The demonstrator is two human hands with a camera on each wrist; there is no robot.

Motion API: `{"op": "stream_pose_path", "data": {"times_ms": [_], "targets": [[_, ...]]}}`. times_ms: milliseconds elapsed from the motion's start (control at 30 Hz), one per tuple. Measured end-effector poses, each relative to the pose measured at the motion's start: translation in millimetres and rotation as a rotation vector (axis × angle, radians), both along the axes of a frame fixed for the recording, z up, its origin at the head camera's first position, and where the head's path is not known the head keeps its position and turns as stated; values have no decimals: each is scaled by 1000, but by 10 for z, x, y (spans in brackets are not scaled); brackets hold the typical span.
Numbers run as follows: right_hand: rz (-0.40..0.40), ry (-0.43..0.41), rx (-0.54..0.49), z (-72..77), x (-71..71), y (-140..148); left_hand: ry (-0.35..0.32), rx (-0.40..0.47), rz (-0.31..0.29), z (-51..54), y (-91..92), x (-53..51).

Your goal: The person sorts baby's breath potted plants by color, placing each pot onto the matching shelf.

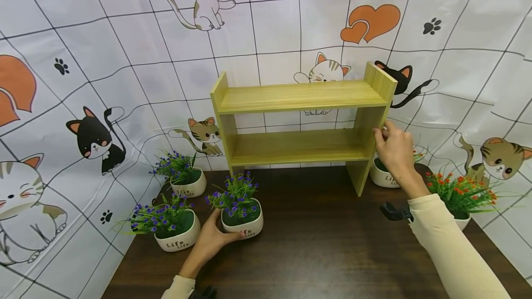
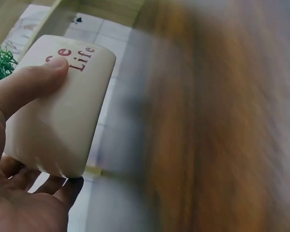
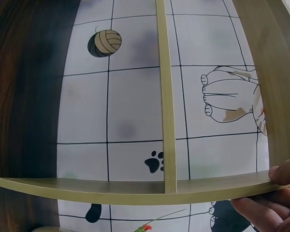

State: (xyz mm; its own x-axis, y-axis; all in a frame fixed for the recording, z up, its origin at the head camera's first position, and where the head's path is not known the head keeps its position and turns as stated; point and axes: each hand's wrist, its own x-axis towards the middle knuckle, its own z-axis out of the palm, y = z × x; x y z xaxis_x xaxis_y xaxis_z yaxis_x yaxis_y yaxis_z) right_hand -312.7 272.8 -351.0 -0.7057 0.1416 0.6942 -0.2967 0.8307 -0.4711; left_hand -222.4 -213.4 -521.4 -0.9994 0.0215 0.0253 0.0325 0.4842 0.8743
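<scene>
Two grips, one near, one farther off

Nearest, the left hand (image 1: 212, 240) curls its fingers round a white "Life" planter of purple flowers (image 1: 240, 211), held above the tabletop (image 1: 316, 243); beyond, the right hand's (image 1: 395, 146) fingers pinch one side panel (image 1: 367, 126) of a two-tier wooden shelf (image 1: 297, 147) before a cat-patterned wall (image 1: 278, 22).

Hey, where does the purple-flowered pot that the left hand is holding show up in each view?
Head: the pot is low, just left of centre.
Left wrist: the pot is large, in the left half.
Right wrist: not in this picture.
Shared landmark: the wooden shelf, partly visible at the left wrist view's upper left.
</scene>
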Motion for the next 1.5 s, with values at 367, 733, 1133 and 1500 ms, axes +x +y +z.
{"op": "stream_pose_path", "data": {"times_ms": [367, 733, 1133, 1500], "targets": [[-5, 16, 1, 4, -11, 8, 63, 56, -46, 259, 314, -57], [-16, 21, 14, 0, -1, 7, 151, 95, -137, 543, 682, -163], [2, 18, 10, 9, -11, 13, 185, 87, -231, 841, 1100, -347], [4, 9, 7, 24, -9, 34, 188, 105, -311, 1044, 1453, -516]]}}
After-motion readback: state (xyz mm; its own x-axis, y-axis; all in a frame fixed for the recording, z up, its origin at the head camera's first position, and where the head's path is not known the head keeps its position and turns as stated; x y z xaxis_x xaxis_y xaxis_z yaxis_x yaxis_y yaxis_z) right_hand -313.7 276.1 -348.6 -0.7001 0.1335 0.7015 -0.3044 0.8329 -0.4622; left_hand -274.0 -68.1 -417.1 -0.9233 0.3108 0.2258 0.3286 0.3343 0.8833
